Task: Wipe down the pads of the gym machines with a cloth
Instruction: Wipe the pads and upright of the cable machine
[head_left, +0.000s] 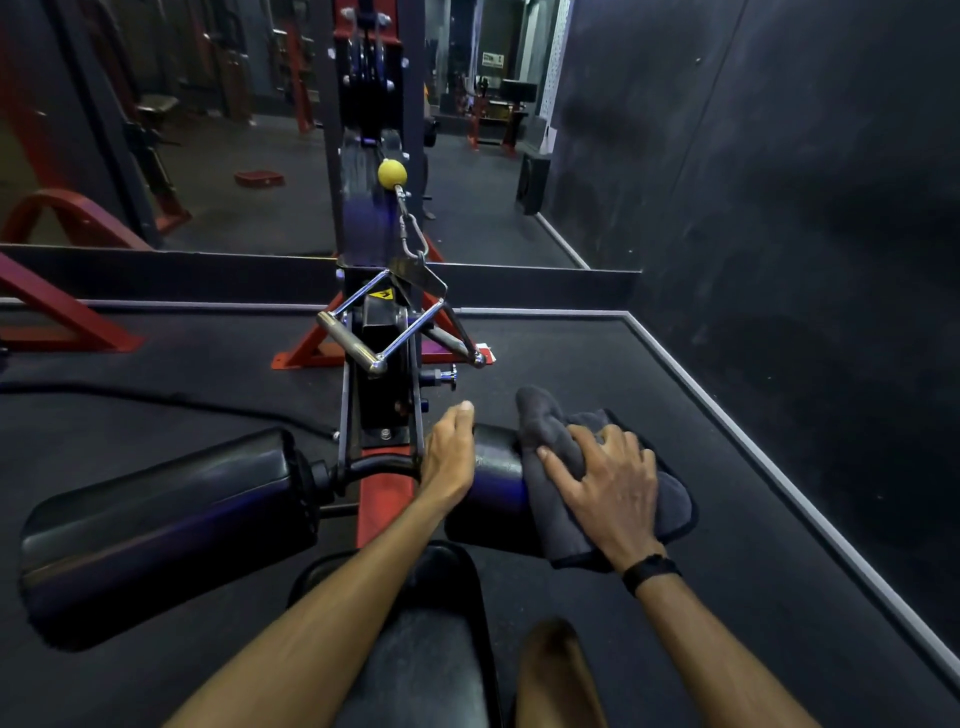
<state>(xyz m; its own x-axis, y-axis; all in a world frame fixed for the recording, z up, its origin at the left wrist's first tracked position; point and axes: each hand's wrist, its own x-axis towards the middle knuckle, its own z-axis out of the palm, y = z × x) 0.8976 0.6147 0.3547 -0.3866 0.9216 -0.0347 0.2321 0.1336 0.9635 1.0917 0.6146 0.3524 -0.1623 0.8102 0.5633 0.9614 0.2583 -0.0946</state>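
Note:
A black roller pad (496, 480) on the right side of a seated row machine lies under both my hands. A dark grey cloth (558, 499) is draped over its outer half. My right hand (608, 488) lies on the cloth with fingers spread and curled into its folds, pressing it onto the pad. My left hand (451, 449) rests on the pad's inner end, fingers bent over its top edge. A second black roller pad (161, 525) sticks out to the left, bare. The black seat pad (421, 649) runs between my forearms.
A chrome V-grip handle (387, 325) hangs on a cable with a yellow ball (390, 173) just ahead on the red and black frame (382, 499). A mirror (234, 130) fills the wall ahead. A dark wall (779, 182) stands to the right. Black rubber floor (701, 519) surrounds the machine.

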